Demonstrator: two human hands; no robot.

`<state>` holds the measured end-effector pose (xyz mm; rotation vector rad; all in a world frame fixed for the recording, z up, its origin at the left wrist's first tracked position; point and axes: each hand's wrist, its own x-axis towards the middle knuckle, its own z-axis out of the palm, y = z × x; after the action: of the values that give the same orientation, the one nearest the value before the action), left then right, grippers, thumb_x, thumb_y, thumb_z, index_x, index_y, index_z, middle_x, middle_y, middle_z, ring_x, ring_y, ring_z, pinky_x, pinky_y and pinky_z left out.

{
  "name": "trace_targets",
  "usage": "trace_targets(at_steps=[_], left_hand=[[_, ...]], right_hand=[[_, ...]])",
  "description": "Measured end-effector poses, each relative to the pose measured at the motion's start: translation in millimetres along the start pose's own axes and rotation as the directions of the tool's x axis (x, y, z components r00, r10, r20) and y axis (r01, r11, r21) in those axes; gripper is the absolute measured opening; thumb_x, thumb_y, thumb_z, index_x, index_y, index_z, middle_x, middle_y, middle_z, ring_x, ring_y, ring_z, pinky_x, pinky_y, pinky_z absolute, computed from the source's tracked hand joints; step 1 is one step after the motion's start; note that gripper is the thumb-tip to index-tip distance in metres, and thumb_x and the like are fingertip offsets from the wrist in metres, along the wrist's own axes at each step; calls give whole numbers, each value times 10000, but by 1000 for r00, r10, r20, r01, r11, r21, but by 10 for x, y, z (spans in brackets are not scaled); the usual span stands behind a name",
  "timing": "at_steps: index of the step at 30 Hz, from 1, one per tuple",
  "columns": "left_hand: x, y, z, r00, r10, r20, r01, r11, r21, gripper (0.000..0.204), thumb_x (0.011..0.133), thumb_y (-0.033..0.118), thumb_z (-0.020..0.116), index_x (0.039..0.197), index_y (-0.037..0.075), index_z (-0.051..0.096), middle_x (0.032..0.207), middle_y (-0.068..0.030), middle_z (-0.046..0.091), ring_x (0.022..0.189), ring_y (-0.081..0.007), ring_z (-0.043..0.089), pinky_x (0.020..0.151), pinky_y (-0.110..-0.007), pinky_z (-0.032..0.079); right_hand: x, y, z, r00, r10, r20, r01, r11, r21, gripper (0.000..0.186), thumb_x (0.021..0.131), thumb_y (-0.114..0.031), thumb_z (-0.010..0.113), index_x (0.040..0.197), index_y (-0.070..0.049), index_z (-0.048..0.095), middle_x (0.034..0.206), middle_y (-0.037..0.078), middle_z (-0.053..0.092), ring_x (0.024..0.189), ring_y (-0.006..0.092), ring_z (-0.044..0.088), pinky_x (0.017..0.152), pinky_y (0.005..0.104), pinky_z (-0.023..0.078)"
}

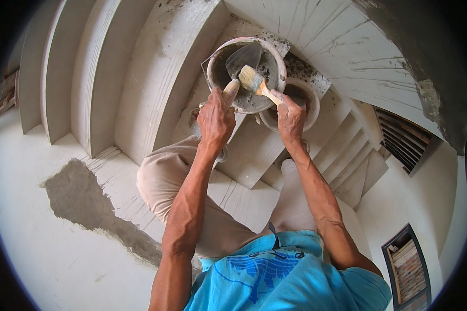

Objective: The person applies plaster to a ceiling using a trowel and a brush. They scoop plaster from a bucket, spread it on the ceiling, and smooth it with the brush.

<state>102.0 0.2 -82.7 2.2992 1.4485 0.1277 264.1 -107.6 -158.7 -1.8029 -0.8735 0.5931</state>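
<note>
My left hand [216, 118] is closed around the pale handle of a trowel [245, 57]. Its grey pointed blade reaches into a bucket [211, 65] with a pale, cement-smeared rim. In my right hand [291, 116] is a flat paintbrush [251, 79] with cream bristles and a wooden handle. The bristles are over the bucket, near the front end of the trowel handle; whether they touch it I cannot tell. Grey wet-looking mortar [264, 71] shows inside the bucket.
Partly behind my right hand, a second bucket [312, 98] stands close to the first. Concrete stairs [163, 78] rise to the left; lower steps [342, 150] descend at right. A streaked wall [342, 46] borders the buckets. Dark grey mortar [83, 194] covers part of the left wall.
</note>
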Motion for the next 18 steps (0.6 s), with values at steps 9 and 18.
trace_targets(at_steps=[9, 18], left_hand=[[69, -61, -109, 990, -140, 0, 140, 990, -5, 397, 818, 132, 697, 1130, 41, 469, 1007, -248, 672, 935, -462, 652, 780, -546, 508], [36, -11, -136, 985, -165, 42, 165, 986, 13, 404, 819, 125, 679, 1152, 45, 465, 1026, -240, 667, 931, -459, 648, 779, -551, 506]], right_hand=[[28, -52, -189, 995, -101, -7, 101, 995, 26, 353, 862, 41, 517, 1135, -18, 732, 987, 207, 733, 871, 335, 722, 774, 381, 549], [257, 85, -41, 991, -132, -23, 131, 990, -48, 329, 877, 21, 509, 1117, -4, 731, 1012, 215, 730, 886, 337, 727, 778, 384, 562]])
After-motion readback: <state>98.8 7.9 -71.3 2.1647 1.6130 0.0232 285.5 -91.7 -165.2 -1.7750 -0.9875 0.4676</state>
